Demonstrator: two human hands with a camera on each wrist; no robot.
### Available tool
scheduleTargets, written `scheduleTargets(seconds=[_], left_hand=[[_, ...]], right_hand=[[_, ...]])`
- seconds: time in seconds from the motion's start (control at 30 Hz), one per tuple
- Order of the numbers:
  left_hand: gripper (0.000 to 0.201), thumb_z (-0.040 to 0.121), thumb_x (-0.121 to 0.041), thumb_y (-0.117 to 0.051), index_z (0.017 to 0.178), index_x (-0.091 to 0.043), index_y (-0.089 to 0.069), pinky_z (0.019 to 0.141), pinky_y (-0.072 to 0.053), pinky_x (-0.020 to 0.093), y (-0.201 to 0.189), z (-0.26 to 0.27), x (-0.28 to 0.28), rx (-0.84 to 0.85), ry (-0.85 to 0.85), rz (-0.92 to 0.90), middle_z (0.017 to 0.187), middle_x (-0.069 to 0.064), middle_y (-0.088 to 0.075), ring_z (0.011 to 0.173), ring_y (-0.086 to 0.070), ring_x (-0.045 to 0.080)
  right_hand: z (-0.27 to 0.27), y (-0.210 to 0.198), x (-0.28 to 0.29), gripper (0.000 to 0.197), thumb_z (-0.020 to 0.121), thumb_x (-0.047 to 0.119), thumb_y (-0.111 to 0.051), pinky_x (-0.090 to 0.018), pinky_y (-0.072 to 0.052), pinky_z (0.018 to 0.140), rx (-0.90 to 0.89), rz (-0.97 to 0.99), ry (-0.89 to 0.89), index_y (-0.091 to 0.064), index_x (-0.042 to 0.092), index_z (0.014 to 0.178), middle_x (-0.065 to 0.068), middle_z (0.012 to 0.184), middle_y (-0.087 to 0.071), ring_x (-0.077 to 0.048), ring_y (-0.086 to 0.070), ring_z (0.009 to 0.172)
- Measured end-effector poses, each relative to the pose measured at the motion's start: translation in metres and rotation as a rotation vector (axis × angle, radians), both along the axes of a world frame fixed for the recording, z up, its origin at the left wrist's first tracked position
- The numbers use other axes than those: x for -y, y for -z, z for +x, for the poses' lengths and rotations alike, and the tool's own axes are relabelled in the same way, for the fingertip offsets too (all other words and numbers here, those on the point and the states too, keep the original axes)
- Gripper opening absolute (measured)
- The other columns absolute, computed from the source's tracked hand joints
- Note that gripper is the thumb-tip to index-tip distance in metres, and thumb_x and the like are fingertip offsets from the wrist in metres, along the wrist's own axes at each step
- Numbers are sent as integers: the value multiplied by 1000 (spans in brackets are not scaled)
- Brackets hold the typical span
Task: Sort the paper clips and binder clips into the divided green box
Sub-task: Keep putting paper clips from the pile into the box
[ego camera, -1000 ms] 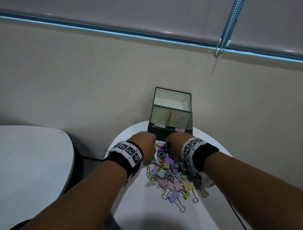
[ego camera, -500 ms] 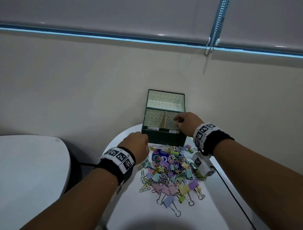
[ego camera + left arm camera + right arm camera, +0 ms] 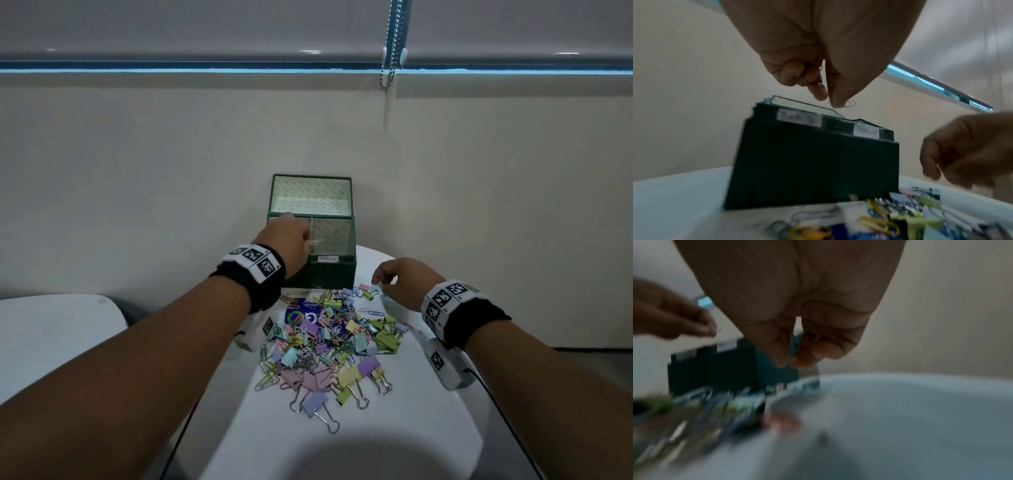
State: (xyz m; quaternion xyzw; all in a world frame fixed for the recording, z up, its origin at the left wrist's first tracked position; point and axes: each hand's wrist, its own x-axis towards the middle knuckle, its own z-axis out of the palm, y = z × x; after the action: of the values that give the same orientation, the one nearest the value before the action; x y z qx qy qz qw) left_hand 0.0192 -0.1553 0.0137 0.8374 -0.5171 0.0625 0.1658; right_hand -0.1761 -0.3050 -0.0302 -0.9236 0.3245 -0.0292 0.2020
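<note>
Matt green box (image 3: pixel 322 274) (paper-lined inside), bright wire paper clip (image 3: pixel 850 103), smooth white table (image 3: pixel 394 428).

The green box (image 3: pixel 813 164) carries two white handwritten labels (image 3: pixel 799 119) on its front rim, but blur leaves both scripts unreadable. A blue printed card (image 3: pixel 301 313) lies under the clips on the table (image 3: pixel 394 428), showing white lettering too small to make out. The wristbands (image 3: pixel 255 262) bear black-and-white square code markers, not readable text.
</note>
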Motion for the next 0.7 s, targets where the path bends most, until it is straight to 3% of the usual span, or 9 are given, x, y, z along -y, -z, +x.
scheduleTargets(seconds=[0.1,0.2,0.3,0.4,0.47,0.53,0.63,0.7], left_hand=[[16,96,-28,-59,101,-18,-70,90,-53,37,-2,-4,19,16,-8,55,111,6,-55,96,-59,23],[16,96,-22,-60,107,-19,-70,89,-51,34,1,-8,33,-4,-13,105,117,7,-54,103,-59,24],[47,93,-6,-57,139,-17,-52,100,-48,38,4,-10,41,-99,0,144,132,10,-53,117,-55,28],[63,91,4,-54,149,-16,-40,104,-43,34,3,-10,39,-145,35,156,137,6,-56,123,-53,24],[54,95,-2,-53,147,-17,-45,106,-42,32,2,-9,33,-178,64,92,137,3,-59,123,-54,20],[46,97,-8,-54,141,-18,-51,106,-43,32,0,-9,19,-212,79,-5,134,1,-60,121,-56,17],[27,97,-16,-57,123,-23,-64,95,-47,27,0,-6,-12,-174,62,-120,118,-5,-65,105,-60,11],[17,98,-21,-58,111,-25,-67,88,-49,26,7,-4,-35,-170,60,-55,106,-7,-66,94,-60,9]], right_hand=[[0,4,0,39,93,8,-52,-21,-43,83,-11,-2,-23,-71,37,111,6,113,-66,-13,-60,92],[7,9,-1,41,94,11,-53,-24,-44,88,-2,-45,-51,-71,40,117,5,120,-60,-17,-60,107],[9,12,-1,39,97,15,-52,-25,-43,86,-4,-43,-63,-70,40,121,5,107,-49,-20,-58,110],[8,12,0,34,97,20,-54,-25,-42,84,1,-53,-79,-72,39,120,7,101,-48,-18,-60,99],[10,15,1,36,95,15,-55,-21,-41,72,12,-40,-86,-74,38,115,13,80,-45,-9,-52,69],[12,18,0,37,91,12,-57,-17,-41,61,17,-18,-72,-76,39,109,14,70,-46,-4,-43,57],[12,19,0,26,89,24,-60,-25,-53,78,11,-28,-87,-77,44,91,4,91,-63,-12,-58,76],[12,19,0,17,86,31,-62,-31,-55,81,17,-74,-113,-74,42,79,3,96,-61,-15,-61,83]])
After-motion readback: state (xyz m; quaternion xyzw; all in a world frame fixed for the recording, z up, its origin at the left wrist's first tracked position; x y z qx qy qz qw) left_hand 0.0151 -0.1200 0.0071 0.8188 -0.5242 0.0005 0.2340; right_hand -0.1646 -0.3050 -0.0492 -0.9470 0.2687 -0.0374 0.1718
